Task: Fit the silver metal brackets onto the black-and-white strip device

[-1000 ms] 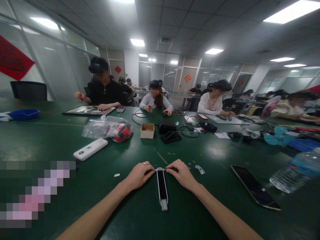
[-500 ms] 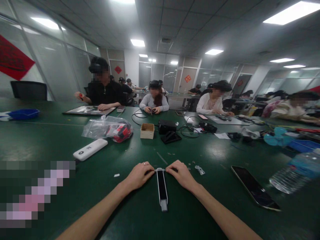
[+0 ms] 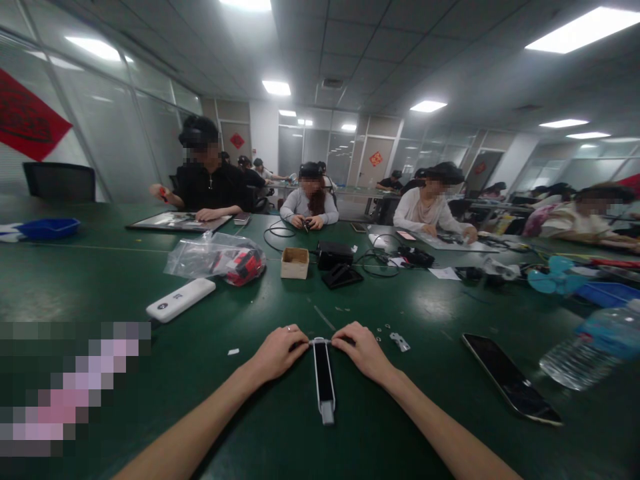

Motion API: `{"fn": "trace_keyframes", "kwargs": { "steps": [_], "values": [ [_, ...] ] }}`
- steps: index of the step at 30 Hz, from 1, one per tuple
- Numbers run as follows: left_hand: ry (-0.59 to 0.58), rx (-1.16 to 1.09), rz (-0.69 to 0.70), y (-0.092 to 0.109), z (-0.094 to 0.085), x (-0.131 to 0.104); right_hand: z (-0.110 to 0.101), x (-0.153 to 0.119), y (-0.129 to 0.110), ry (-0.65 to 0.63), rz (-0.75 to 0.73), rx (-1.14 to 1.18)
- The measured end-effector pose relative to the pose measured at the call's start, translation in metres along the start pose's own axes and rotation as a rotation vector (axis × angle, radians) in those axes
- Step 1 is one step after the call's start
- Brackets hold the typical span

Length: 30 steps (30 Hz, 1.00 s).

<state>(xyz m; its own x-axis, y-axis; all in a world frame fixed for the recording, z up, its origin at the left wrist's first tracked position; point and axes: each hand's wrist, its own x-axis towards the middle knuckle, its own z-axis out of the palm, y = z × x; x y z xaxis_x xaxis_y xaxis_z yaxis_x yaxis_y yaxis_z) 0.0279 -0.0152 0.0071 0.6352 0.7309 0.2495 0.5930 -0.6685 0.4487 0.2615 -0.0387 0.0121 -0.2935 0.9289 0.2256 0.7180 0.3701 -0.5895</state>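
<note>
Flat on the green table lies a long narrow piece with a white frame and a black panel (image 3: pixel 324 373), its grey end block (image 3: pixel 327 412) toward me. A thin rod (image 3: pixel 320 341) crosses its far end. My left hand (image 3: pixel 280 351) pinches the rod's left end between thumb and fingers. The opposite end is pinched the same way by my right hand (image 3: pixel 364 350). To the right of that hand are a silvery bracket (image 3: pixel 400 341) and several tiny rings (image 3: pixel 387 326). A clear strip (image 3: pixel 324 317) lies just beyond the rod.
A white power bank (image 3: pixel 181 300) and a plastic bag with red parts (image 3: pixel 216 259) lie at left. Ahead stand a small cardboard box (image 3: pixel 295 263) and a black box (image 3: pixel 335 254). At right are a phone (image 3: pixel 510 379) and a water bottle (image 3: pixel 585 347). Co-workers sit opposite.
My hands and the framed piece stay in place. Across the table on the right, the person in white has shifted their hands over the board.
</note>
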Motion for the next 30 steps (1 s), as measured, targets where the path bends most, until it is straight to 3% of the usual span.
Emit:
{"fn": "trace_keyframes", "kwargs": {
  "steps": [14,30],
  "values": [
    [-0.005,0.011,0.001,-0.0001,-0.0007,-0.0004,-0.0001,-0.0035,-0.0005,0.059,-0.142,0.008],
    [-0.01,0.003,-0.014,0.002,-0.0027,-0.0008,-0.0029,-0.0032,-0.0024,0.014,-0.044,0.038]
  ]
}}
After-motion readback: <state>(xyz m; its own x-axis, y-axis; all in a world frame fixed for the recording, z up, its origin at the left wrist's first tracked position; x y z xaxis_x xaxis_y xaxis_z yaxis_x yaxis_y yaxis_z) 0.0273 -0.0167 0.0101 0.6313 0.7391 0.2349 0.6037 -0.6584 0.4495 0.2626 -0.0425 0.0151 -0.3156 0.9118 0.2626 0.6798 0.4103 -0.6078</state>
